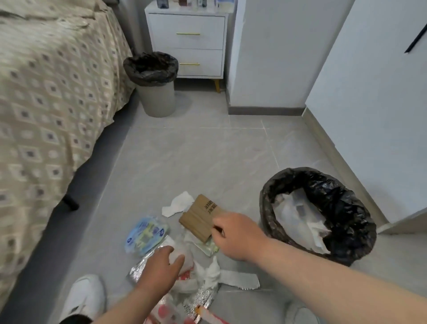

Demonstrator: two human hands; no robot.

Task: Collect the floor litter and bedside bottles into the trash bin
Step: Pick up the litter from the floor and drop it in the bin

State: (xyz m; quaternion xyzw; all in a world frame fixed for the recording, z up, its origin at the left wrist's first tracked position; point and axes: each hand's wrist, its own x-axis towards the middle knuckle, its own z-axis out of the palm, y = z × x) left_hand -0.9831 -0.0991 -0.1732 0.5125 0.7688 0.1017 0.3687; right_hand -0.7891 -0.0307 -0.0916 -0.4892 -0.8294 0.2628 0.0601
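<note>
Right hand (233, 233): fingers pinch the near edge of a flat brown cardboard piece with dark print (198, 215), held low over the grey tiled floor (196, 152).

Left hand (161, 266): fingers loosely spread, resting on a crumpled translucent plastic bag (184, 254) in the litter pile.

The pile also holds a blue wipes packet (145, 233), a crumpled white tissue (179, 203) and a silver foil wrapper (138, 270).

A round trash bin with a black liner (351, 208) stands just right of the pile and contains white paper. A second lined grey bin (157, 97) stands between the patterned bed (46, 92) and the white nightstand (187, 41). Small containers (161, 2) on the nightstand top are too blurred to identify.
</note>
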